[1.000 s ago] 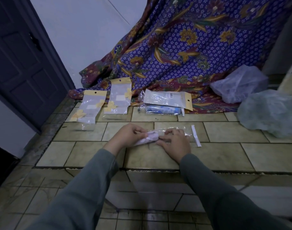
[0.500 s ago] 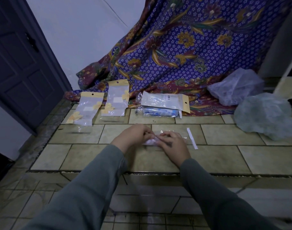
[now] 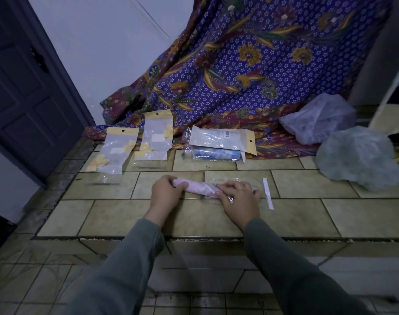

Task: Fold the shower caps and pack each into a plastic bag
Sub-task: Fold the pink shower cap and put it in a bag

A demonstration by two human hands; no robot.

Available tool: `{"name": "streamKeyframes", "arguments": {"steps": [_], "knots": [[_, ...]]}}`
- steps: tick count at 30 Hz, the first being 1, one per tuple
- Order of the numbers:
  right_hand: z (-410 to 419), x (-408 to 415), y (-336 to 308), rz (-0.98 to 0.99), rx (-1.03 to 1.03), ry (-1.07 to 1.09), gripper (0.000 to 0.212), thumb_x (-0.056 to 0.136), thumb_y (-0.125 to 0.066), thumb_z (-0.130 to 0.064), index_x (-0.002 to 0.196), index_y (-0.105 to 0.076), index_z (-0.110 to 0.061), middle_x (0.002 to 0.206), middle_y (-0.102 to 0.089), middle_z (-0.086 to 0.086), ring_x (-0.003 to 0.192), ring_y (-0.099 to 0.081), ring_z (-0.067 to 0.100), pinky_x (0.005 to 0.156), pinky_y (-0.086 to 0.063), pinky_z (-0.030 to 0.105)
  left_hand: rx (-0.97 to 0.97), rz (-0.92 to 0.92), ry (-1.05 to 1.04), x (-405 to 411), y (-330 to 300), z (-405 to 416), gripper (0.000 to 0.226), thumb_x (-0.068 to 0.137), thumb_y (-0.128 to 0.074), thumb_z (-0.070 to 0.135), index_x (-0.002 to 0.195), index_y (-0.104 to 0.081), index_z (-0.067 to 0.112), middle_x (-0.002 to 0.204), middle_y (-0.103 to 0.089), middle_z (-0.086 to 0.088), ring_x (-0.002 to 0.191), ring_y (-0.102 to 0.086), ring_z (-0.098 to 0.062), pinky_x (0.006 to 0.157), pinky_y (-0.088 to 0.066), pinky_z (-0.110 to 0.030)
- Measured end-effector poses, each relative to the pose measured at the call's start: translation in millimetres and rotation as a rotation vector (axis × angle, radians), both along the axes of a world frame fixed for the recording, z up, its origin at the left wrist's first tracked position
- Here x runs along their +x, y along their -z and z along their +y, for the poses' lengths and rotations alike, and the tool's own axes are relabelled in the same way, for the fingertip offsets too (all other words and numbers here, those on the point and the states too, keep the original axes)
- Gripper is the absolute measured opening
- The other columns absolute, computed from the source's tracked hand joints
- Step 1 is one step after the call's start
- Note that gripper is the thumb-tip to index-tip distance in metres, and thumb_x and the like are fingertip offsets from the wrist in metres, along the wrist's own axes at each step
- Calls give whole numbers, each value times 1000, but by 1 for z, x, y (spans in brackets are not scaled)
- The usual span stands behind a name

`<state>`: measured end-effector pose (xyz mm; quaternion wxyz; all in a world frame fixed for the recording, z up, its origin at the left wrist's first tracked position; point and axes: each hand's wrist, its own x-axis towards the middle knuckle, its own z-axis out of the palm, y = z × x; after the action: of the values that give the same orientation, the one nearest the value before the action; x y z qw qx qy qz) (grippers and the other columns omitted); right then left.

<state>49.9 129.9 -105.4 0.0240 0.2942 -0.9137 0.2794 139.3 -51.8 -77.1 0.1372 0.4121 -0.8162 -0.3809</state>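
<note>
A rolled pink shower cap (image 3: 197, 187) is held flat on the tiled floor (image 3: 307, 214). Its left end is gripped by the left hand (image 3: 165, 193), fingers curled over it, while its right end, already inside a clear plastic bag (image 3: 230, 189), is pressed down under the right hand (image 3: 240, 198). A white paper strip (image 3: 268, 193) is seen just beside the right hand. Farther back, two yellow-topped packets (image 3: 135, 144) and a stack of bags (image 3: 221, 143) are laid near a patterned cloth (image 3: 262, 64). Two crumpled plastic bundles (image 3: 344, 142) are seen at the right.
</note>
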Motion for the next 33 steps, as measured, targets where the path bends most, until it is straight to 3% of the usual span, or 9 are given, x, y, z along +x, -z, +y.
{"name": "streamKeyframes", "arguments": {"steps": [5,9,13,16,22,26,28,30,33], "knots": [[1,-1,0,-3,-23,-25,29,92,-52,-44,120,-61,-43,120,-57,-16,116,-39,12,88,-20,33,30,95,1,-7,-2,18,17,83,-70,25,90,-73,10,86,-69,-3,84,-62,-18,69,-36,-19],[0,-2,-3,-24,-26,-22,29,93,-52,-43,121,-61,-42,120,-57,-16,116,-39,13,87,-19,32,69,122,88,-14,-2,39,11,86,-66,22,85,-75,16,76,-70,2,76,-62,-11,64,-38,-15],[8,-10,-2,-48,-14,-127,33,96,-48,-33,127,-57,-39,125,-51,-9,119,-38,15,96,-26,37,51,123,84,-13,1,38,13,85,-68,25,91,-76,17,81,-68,7,82,-62,-8,71,-39,-16],[14,-12,-3,-63,-53,-128,37,95,-51,-30,133,-53,-32,126,-52,-2,120,-41,17,104,-29,38,21,125,30,-16,0,41,8,82,-70,24,83,-74,17,76,-67,6,78,-62,-12,70,-42,-21],[17,-13,0,41,-38,-86,33,93,-57,-31,124,-63,-24,122,-62,-2,115,-50,22,94,-30,36,35,144,78,-27,-1,55,22,94,-53,25,95,-68,9,85,-63,-1,83,-55,-17,67,-34,-23],[16,-17,0,56,-63,-86,32,92,-59,-30,121,-65,-20,117,-65,1,112,-51,24,91,-27,35,274,222,247,-34,6,63,14,96,-48,19,97,-62,16,94,-65,-5,93,-58,-22,86,-42,-30],[17,-20,-1,62,-47,-98,32,93,-57,-32,122,-64,-21,117,-65,0,113,-51,23,91,-26,34,326,248,276,-33,8,59,13,97,-47,16,95,-59,22,85,-61,0,87,-55,-20,82,-41,-30],[18,-20,1,87,-50,-91,30,92,-58,-31,119,-66,-22,114,-66,1,110,-53,25,90,-28,36,286,280,270,-31,7,55,12,98,-45,16,99,-56,22,80,-60,5,80,-52,-16,74,-38,-26],[18,-21,3,90,-114,-1,26,92,-58,-28,116,-67,-22,109,-68,1,105,-55,26,88,-31,38,58,330,154,-31,5,49,15,96,-45,14,101,-59,16,87,-68,3,81,-55,-14,72,-37,-23]]}}
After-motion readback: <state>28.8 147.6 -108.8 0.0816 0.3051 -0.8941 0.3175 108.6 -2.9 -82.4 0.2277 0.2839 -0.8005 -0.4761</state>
